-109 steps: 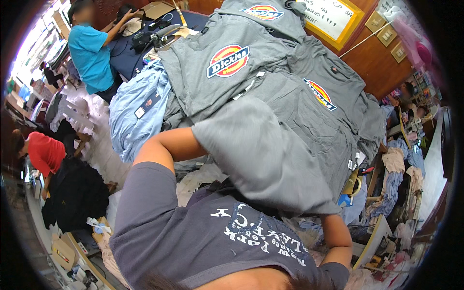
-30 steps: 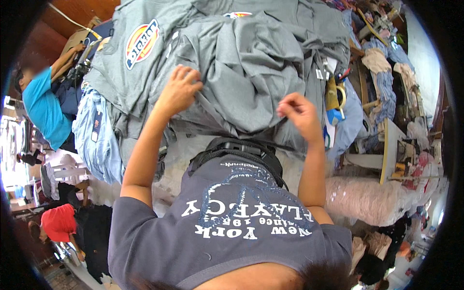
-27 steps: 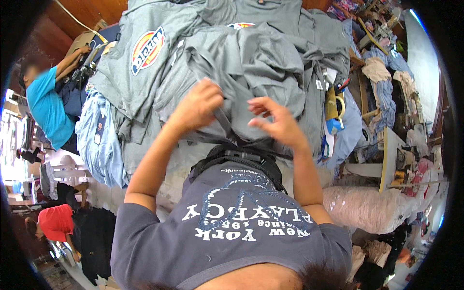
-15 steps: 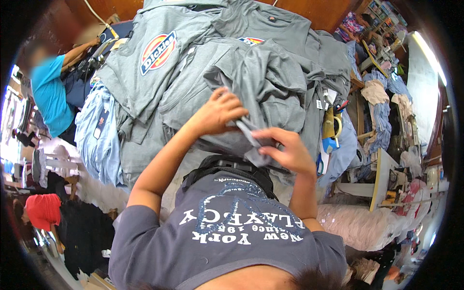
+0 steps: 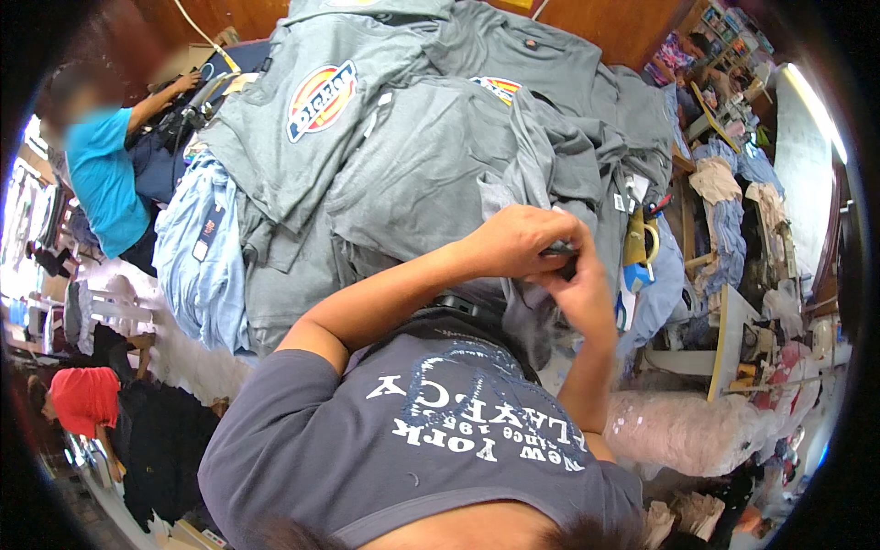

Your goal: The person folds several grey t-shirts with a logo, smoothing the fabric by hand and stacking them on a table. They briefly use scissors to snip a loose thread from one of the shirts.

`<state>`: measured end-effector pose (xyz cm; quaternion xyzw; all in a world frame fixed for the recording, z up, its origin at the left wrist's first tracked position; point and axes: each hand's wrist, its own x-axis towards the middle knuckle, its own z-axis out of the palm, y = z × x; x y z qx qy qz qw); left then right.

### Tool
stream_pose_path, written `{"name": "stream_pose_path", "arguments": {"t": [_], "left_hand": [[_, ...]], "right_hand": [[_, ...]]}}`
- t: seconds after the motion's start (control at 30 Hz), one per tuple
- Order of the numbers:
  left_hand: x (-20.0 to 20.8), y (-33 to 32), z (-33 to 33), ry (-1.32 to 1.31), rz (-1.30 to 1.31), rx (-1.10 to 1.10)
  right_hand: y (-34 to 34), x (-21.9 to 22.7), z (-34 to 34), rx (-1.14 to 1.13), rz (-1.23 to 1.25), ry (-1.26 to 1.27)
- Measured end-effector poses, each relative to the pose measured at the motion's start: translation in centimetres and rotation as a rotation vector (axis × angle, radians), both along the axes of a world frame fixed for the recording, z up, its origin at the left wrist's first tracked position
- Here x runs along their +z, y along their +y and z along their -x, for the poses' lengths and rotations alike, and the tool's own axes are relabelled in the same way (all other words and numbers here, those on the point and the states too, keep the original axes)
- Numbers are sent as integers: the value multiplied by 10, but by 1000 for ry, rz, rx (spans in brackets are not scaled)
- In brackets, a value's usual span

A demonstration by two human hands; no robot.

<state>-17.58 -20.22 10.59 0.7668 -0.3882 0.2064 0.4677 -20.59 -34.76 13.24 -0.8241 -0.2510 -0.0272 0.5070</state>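
Note:
A large heap of grey T-shirts (image 5: 412, 165) lies spread in front of me, some with a red, yellow and blue printed badge. At its near right edge, my left hand (image 5: 527, 240) and my right hand (image 5: 588, 280) meet, fingers closed on the cloth of one grey T-shirt (image 5: 521, 188). Part of this shirt runs up onto the heap, and part hangs below my hands near my waist. The exact pinched spot is mostly hidden behind my left hand.
Light-blue garments (image 5: 197, 261) with a dark tag hang off the heap's left side. To the right are a yellow tape roll (image 5: 652, 243) and a blue-and-white item (image 5: 637, 277). A person in a blue shirt (image 5: 101, 183) works at far left; another in red (image 5: 84, 401) is lower left.
My left hand has moved right and come against my right hand, which has shifted slightly right. The held cloth has moved right with them and is bunched between the fingers.

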Motion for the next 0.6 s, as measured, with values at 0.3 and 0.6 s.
{"name": "stream_pose_path", "arguments": {"t": [0.3, 0.6], "left_hand": [[-50, 9, 0, 285, 107, 42], [-87, 19, 1, 592, -4, 14]], "right_hand": [[-8, 66, -34, 4, -170, -127], [-55, 153, -89, -267, -412, -463]]}}
